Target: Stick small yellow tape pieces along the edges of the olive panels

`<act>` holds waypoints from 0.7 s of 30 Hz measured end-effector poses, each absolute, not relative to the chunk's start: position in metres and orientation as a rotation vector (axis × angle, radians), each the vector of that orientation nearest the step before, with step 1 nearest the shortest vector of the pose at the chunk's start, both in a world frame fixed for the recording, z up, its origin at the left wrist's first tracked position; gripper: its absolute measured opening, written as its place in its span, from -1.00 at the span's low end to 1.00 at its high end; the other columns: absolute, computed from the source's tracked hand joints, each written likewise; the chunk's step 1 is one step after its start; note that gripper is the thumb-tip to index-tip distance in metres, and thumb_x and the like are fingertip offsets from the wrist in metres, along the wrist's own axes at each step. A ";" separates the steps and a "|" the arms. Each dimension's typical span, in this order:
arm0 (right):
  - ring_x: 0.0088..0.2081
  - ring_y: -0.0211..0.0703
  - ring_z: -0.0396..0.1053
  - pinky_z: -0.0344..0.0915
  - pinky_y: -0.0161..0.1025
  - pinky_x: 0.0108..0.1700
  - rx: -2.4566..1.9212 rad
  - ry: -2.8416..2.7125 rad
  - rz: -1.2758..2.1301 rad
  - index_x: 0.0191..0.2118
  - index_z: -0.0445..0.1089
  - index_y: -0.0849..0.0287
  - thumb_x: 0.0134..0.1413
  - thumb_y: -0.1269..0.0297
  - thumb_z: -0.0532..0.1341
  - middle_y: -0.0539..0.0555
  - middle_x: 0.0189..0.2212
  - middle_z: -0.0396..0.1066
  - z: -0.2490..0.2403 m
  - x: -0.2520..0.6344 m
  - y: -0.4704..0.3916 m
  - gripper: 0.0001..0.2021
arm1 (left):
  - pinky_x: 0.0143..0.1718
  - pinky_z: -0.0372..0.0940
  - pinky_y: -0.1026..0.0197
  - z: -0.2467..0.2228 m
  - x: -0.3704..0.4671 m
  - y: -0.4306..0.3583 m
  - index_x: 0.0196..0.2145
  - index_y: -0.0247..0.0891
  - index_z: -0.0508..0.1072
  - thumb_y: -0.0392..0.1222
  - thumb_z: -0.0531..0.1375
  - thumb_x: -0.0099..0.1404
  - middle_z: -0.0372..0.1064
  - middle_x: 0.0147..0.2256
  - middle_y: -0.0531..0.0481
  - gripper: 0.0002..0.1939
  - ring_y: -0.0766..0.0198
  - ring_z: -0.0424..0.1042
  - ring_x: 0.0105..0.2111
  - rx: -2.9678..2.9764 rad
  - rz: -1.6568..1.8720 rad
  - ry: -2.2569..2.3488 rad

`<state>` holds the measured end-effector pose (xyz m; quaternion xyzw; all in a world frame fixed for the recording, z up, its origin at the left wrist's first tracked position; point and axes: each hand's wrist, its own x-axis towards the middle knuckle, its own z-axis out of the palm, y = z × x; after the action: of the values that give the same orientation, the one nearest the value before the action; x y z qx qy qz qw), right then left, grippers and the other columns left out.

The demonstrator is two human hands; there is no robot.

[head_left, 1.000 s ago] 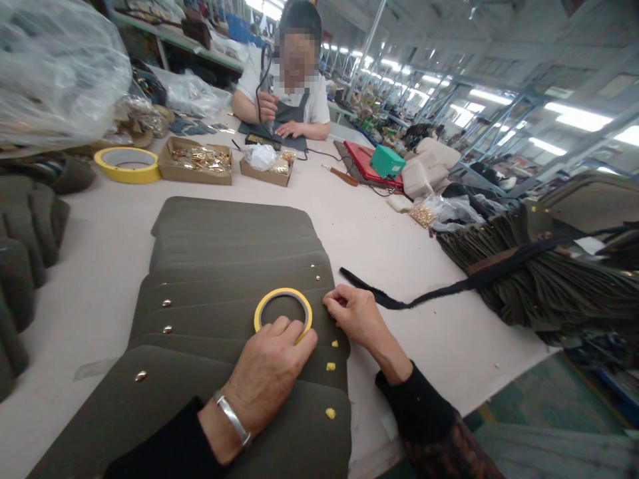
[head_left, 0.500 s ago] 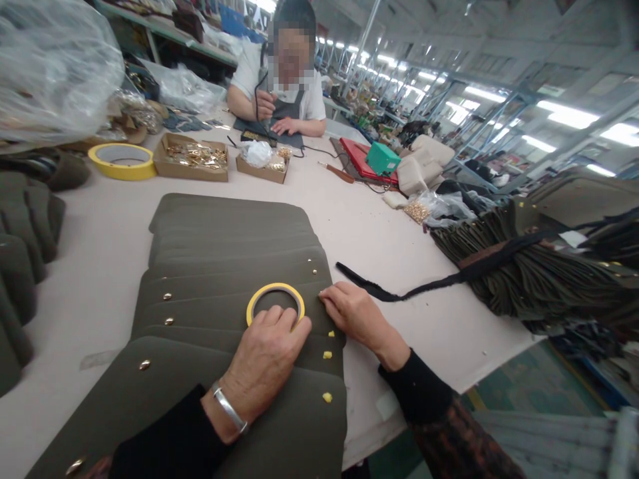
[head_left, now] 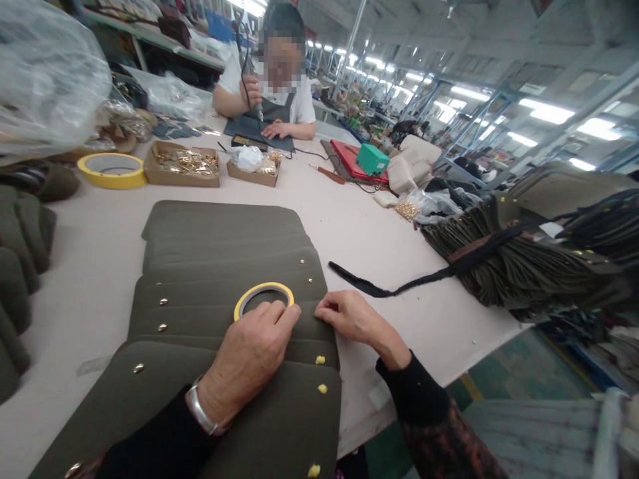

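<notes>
My left hand (head_left: 253, 352) is closed on a roll of yellow tape (head_left: 240, 303), which stands tilted over a row of overlapping dark olive panels (head_left: 224, 243). At the panels' right edge my right hand (head_left: 352, 318) pinches thumb and fingers together, fingertips low over a panel. Whatever they hold is too small or hidden to make out. Below it, bits of yellow tape (head_left: 322, 388) stick to the panels near that edge. Gold-coloured studs (head_left: 138, 368) dot the panels' left side, and a smaller stud (head_left: 310, 281) shows above my right hand.
Across the table a co-worker (head_left: 267, 86) holds a corded tool. A wide yellow tape roll (head_left: 112, 183), a box of metal fittings (head_left: 182, 174) and a smaller box (head_left: 252, 174) stand at the back. To the right lie a black strip (head_left: 359, 283) and stacked olive pieces (head_left: 479, 266).
The view has shifted a little. My right hand has moved slightly down the panels' right edge, still pinched. The left hand keeps its hold on the tape roll, which now leans more.
</notes>
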<state>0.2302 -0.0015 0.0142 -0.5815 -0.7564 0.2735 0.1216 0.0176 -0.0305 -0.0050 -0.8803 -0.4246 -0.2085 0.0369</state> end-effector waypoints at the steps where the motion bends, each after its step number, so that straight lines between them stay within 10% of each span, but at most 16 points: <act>1: -0.52 -0.25 0.34 0.14 -0.34 -0.47 -1.678 -2.260 0.834 -0.47 0.51 0.16 0.04 0.37 0.23 -0.02 -0.57 0.47 0.018 0.232 -0.008 -0.87 | -0.36 0.25 0.17 -0.005 0.015 -0.030 -0.24 -0.21 0.38 -0.36 0.02 0.35 0.34 -0.39 0.01 -0.84 0.19 0.33 -0.39 -2.711 -0.714 -1.289; 9: -0.33 -0.20 0.45 0.35 -0.29 -0.27 -1.318 -1.832 0.759 -0.16 0.48 0.15 0.13 0.35 0.19 0.07 -0.31 0.52 0.021 0.209 -0.042 -0.83 | -0.13 0.37 0.21 -0.009 0.009 -0.032 0.21 -0.25 0.17 -0.26 0.02 0.41 0.49 -0.11 -0.08 -0.57 0.26 0.49 -0.20 -2.756 -1.196 -1.208; 21: -0.33 -0.18 0.41 0.33 -0.27 -0.24 -1.032 -2.127 0.289 -0.27 0.40 0.15 0.14 0.48 0.10 0.08 -0.38 0.48 0.011 0.192 -0.043 -0.84 | -0.15 0.40 0.17 -0.011 0.008 -0.039 0.19 -0.33 0.17 -0.22 0.03 0.41 0.50 -0.09 -0.15 -0.57 0.21 0.51 -0.20 -2.693 -1.194 -1.207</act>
<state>0.1924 -0.0433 0.0110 -0.4024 -0.8294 0.1127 0.3707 0.0084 -0.0392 -0.0110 -0.8458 -0.3790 -0.3749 -0.0206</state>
